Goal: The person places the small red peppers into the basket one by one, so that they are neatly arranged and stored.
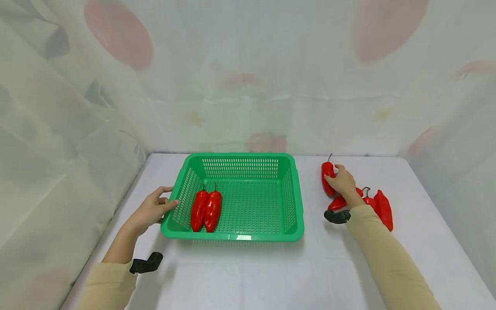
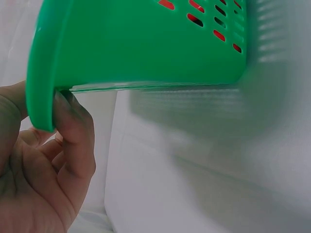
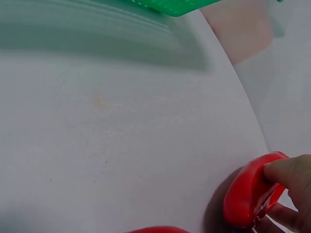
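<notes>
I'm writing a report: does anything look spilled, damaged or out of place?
Nothing stands out: two peppers lie side by side in the green basket, which shows no break, and the loose peppers on the table look whole, though the right hand and sleeve hide parts.

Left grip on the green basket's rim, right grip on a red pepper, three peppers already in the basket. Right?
Count's off: the head view shows two peppers in the green basket, not three. Rest holds: left grip on the rim, right grip on another red pepper.
</notes>
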